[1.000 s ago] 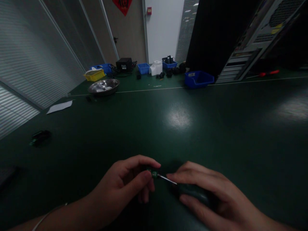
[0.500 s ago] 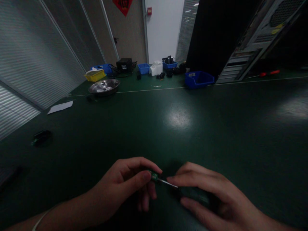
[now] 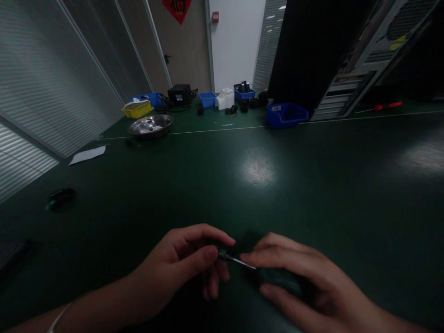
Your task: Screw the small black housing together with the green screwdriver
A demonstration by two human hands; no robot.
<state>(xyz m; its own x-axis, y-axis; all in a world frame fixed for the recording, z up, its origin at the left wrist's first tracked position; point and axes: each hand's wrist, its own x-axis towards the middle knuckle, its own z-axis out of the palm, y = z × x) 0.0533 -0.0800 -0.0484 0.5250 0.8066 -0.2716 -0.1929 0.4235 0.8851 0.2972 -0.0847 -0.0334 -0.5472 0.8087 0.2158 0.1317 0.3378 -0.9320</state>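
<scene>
Between thumb and fingers, my left hand (image 3: 194,256) pinches a small green circuit board (image 3: 222,253), most of it covered by the fingers. A thin metal screwdriver shaft (image 3: 242,263) reaches leftward to the board's edge. Its dark handle lies in my right hand (image 3: 294,273), whose thumb and fingers are curled round it; the handle is hard to make out in the shade. The shaft's tip appears to meet the board, though the exact contact is too small to tell. Both hands are low over the green tabletop (image 3: 194,185).
Far left lie a dark object with green parts (image 3: 60,199) and a white paper (image 3: 87,155). Toward the back are a metal bowl (image 3: 151,126), a yellow basket (image 3: 137,109), a white device (image 3: 225,98) and a blue bin (image 3: 287,114). A red-handled tool (image 3: 387,106) lies back right.
The board has tilted slightly in my left hand and shows less of its face. My left fingers have shifted a little; the right hand and screwdriver are nearly unmoved.
</scene>
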